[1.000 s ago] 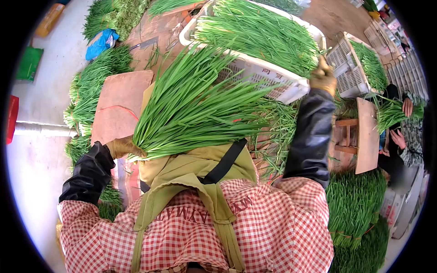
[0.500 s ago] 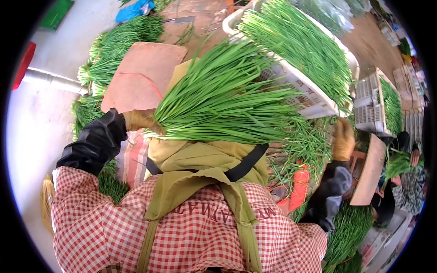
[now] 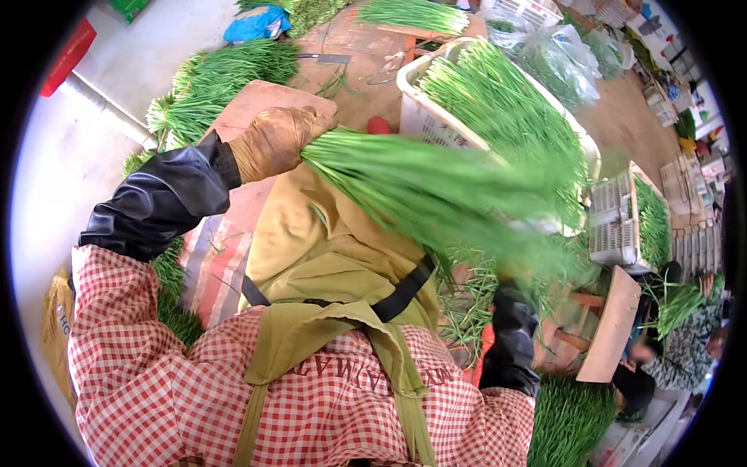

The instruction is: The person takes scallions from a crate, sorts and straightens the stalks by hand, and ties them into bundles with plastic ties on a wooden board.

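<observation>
My left hand [image 3: 280,140], in a tan glove, is closed around the pale stem end of a bunch of garlic chives [image 3: 420,175]. The bunch is raised above my lap, its leaves fanning rightward and smeared by motion. Behind the blurred leaf tips is my right hand [image 3: 513,268], near the end of a black sleeve; its fingers cannot be made out. Under the bunch, my olive apron [image 3: 311,233] covers my lap. Loose leaves [image 3: 467,307] lie below the tips, on my right.
A white crate [image 3: 440,128] full of chives stands ahead on the right, another crate [image 3: 615,222] beyond it. Chive bundles [image 3: 226,86] lie at the left, near a board [image 3: 261,97] and a flat blade [image 3: 334,58]. Another person [image 3: 685,350] handles chives at far right.
My left hand has lifted the chives off my lap, up and slightly right. My right hand has moved leftward to the leaf tips, which now swing in a blur. The view has shifted a little.
</observation>
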A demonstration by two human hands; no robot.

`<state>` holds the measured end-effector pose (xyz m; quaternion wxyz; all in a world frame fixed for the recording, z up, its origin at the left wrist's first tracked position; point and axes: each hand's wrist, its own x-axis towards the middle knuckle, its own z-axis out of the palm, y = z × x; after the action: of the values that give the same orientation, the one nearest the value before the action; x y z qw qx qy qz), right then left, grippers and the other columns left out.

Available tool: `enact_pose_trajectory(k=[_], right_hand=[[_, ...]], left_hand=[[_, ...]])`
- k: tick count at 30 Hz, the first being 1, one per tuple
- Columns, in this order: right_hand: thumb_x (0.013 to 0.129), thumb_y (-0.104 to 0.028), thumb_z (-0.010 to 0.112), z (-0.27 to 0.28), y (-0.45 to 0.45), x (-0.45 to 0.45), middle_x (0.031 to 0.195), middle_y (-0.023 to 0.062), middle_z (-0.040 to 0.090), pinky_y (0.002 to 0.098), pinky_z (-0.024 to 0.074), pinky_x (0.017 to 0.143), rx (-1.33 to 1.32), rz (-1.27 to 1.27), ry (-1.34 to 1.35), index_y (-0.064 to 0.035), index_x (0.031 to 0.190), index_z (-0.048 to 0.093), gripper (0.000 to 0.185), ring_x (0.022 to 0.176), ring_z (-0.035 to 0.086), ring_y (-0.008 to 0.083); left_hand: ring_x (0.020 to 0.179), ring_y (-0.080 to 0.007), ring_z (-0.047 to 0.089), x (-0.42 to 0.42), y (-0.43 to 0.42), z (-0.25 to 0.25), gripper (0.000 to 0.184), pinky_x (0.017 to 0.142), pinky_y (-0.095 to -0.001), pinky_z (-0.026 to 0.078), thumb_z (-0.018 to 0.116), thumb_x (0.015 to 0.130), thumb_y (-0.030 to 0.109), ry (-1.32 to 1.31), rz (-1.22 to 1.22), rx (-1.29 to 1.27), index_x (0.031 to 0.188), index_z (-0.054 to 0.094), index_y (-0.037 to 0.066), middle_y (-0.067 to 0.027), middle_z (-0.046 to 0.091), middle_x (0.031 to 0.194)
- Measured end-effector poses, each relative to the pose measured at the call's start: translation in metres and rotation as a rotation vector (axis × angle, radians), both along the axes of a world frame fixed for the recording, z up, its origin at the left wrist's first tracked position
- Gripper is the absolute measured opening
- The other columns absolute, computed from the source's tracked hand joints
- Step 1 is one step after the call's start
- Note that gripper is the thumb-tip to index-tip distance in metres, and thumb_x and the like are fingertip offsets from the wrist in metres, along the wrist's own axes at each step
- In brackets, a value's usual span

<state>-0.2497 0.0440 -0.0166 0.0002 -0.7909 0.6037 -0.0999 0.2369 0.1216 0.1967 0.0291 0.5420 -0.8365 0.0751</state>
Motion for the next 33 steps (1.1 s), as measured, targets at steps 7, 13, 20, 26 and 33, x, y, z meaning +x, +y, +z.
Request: enact_pose_trajectory(k=[7, 13, 20, 26, 33], right_hand=[[0.09, -0.031, 0.052, 0.165, 0.002, -0.031, 0.095, 0.0201, 0.062, 0.0477, 0.0467, 0.076, -0.188, -0.172, -0.109, -0.006, 0.097, 0.063, 0.028, 0.089, 0.06, 0.0368], [0.078, -0.026, 0.065, 0.22, 0.075, 0.2, 0.126, 0.0107, 0.051, 0.0464, 0.0417, 0.091, -0.275, 0.81, -0.157, -0.0148, 0.109, 0.06, 0.033, 0.114, 0.05, 0.0292], [0.088, -0.019, 0.051, -0.027, 0.078, 0.014, 0.106, 0.0154, 0.061, 0.0437, 0.0456, 0.085, 0.534, 0.186, -0.074, -0.0097, 0.105, 0.064, 0.024, 0.096, 0.059, 0.0313], [0.092, -0.032, 0.045, -0.036, 0.11, -0.126, 0.107, 0.0193, 0.062, 0.0405, 0.0465, 0.088, 0.995, -0.313, 0.281, -0.0087, 0.112, 0.062, 0.035, 0.099, 0.061, 0.0334], [0.089, -0.018, 0.06, 0.138, 0.035, 0.056, 0.082, 0.014, 0.065, 0.0304, 0.0484, 0.063, 0.248, -0.189, -0.866, -0.0041, 0.099, 0.066, 0.018, 0.067, 0.062, 0.0244]], left_hand=[[0.075, -0.0271, 0.062, -0.035, -0.008, -0.033, 0.069, 0.062, -0.0356, 0.053, 0.055, 0.076, 0.007, -0.37, -0.102, -0.126, 0.139, 0.04, 0.03, -0.0148, 0.058, 0.096], [0.079, -0.0296, 0.062, -0.027, 0.015, -0.039, 0.067, 0.068, -0.0399, 0.053, 0.056, 0.075, 0.006, -0.229, -0.06, -0.044, 0.136, 0.044, 0.031, -0.0157, 0.058, 0.104], [0.085, -0.0352, 0.062, 0.016, 0.068, -0.084, 0.066, 0.073, -0.0414, 0.053, 0.06, 0.076, 0.008, -0.031, 0.133, -0.039, 0.136, 0.045, 0.031, -0.0217, 0.056, 0.113], [0.095, -0.0385, 0.061, 0.015, 0.066, -0.079, 0.063, 0.077, -0.0421, 0.052, 0.067, 0.072, 0.01, 0.04, 0.066, -0.032, 0.131, 0.05, 0.023, -0.0259, 0.053, 0.12], [0.094, -0.0381, 0.061, -0.01, 0.064, -0.064, 0.062, 0.078, -0.0421, 0.053, 0.064, 0.072, 0.007, 0.052, 0.082, 0.041, 0.13, 0.05, 0.023, -0.0265, 0.05, 0.124]])
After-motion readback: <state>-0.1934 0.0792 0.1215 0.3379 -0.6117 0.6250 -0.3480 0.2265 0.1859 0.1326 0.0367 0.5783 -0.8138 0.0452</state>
